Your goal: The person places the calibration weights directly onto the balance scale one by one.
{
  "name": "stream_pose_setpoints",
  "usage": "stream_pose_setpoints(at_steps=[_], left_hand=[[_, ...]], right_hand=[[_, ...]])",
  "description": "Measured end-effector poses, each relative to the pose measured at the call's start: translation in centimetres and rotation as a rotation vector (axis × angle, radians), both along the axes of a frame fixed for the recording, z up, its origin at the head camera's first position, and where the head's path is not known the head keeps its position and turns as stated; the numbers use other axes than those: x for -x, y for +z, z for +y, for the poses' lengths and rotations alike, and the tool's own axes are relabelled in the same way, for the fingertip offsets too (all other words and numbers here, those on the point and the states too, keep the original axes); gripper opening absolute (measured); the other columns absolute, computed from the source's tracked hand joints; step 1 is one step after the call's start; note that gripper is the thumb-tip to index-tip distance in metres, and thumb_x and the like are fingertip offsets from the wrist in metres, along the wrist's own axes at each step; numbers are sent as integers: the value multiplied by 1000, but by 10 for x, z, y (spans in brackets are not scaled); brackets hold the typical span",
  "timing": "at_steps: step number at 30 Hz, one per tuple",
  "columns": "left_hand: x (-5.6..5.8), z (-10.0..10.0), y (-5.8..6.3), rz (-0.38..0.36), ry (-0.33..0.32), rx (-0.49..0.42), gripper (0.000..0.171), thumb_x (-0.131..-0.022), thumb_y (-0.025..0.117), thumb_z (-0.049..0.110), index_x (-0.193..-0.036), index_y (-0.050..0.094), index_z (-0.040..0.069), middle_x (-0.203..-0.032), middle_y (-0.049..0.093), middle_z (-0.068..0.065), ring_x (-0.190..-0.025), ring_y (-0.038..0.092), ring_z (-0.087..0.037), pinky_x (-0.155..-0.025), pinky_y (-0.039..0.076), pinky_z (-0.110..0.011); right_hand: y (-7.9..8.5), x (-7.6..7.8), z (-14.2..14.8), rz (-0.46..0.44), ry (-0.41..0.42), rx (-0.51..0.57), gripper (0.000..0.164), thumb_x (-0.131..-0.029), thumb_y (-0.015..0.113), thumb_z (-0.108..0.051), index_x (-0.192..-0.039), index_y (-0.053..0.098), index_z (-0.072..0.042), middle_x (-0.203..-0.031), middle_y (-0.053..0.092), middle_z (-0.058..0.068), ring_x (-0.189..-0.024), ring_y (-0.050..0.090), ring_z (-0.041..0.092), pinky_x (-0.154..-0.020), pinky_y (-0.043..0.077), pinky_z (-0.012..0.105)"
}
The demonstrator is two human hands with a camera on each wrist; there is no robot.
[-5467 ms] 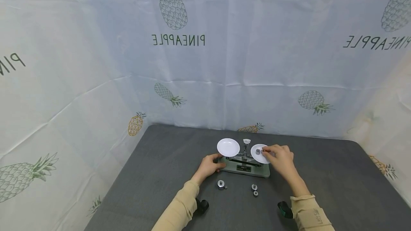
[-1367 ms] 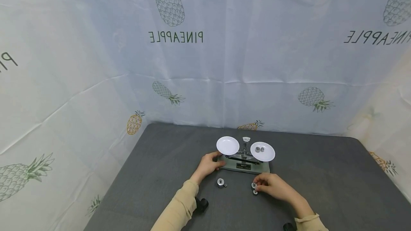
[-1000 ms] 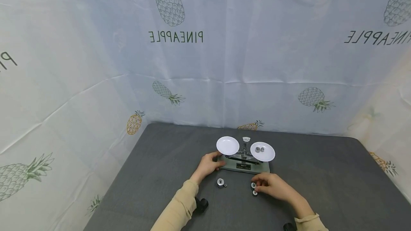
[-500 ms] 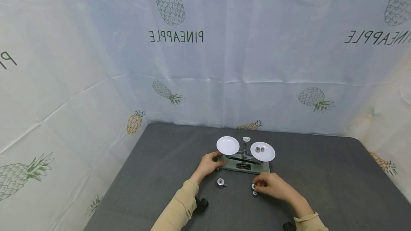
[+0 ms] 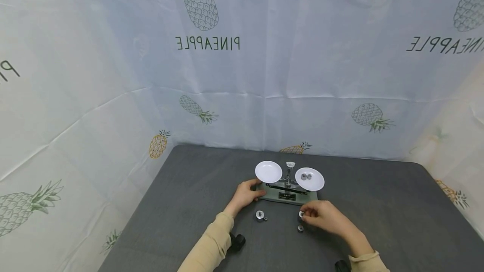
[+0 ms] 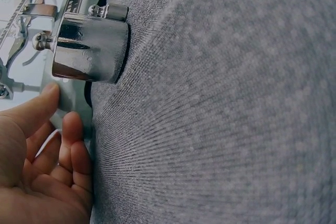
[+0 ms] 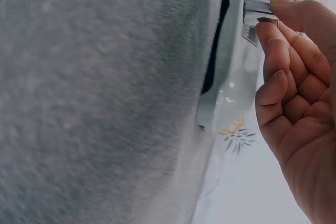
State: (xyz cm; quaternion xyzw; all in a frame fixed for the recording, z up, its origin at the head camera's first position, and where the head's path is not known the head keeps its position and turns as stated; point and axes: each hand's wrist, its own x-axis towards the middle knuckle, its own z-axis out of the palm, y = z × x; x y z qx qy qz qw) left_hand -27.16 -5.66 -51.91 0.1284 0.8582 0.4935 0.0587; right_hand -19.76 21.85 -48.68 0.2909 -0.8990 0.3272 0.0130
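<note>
A balance scale [image 5: 272,195] with a pale green base and two white pans stands on the grey table. At the base's left end my left hand [image 5: 243,195] grips it, thumb at the front edge in the left wrist view. My right hand [image 5: 326,216] pinches a cylindrical metal weight [image 7: 256,8] between thumb and forefinger, raised off the table in front of the scale. Two small weights [image 5: 303,176] lie in the right pan [image 5: 316,183], while the left pan [image 5: 268,172] holds nothing. Another weight [image 5: 300,229] stands below my right hand.
A larger knobbed weight [image 6: 92,48] and a tiny weight [image 6: 116,12] stand side by side in front of the scale's left half. Behind the grey table [image 5: 189,213] hangs a pineapple-print curtain [image 5: 242,121].
The right hand has gone from the right pan down to the weights on the table, and has now lifted one away from its neighbour. The left hand stays on the scale's base.
</note>
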Motion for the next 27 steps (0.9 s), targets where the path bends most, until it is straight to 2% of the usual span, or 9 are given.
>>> stream_pose_setpoints(at_steps=[4,10,17,22,27], left_hand=[[-1,0,1,-1,2,2,43,-82,71,20,-120,61,2,-103,66,-16,-57,57,-10,-54,45,-22],[-1,0,0,-2,4,2,43,-81,71,20,-119,61,2,-103,66,-16,-57,57,-10,-54,46,-22],[-1,0,2,4,5,4,44,-81,71,20,-120,61,2,-105,66,-16,-57,58,-10,-54,45,-22],[-2,1,4,9,3,2,44,-81,71,19,-120,61,1,-107,66,-17,-57,58,-11,-54,45,-22],[-4,1,5,5,1,1,44,-82,71,19,-121,60,1,-109,65,-18,-57,58,-11,-54,46,-22]], right_hand=[[7,-3,1,20,-14,23,9,-81,70,-14,-88,69,-8,-71,60,-12,-65,48,-9,-55,44,18],[16,-6,2,61,-19,114,11,-79,71,-9,-90,68,-10,-72,60,-11,-65,48,-9,-53,44,18],[34,-5,2,137,-29,162,16,-77,71,-3,-91,68,-11,-73,58,-12,-64,47,-8,-52,43,17],[43,-2,5,207,-78,162,20,-75,72,0,-91,69,-11,-72,57,-14,-64,47,-8,-52,42,17],[51,4,8,201,-160,127,18,-77,72,-4,-93,69,-12,-73,56,-13,-63,46,-7,-52,41,18]])
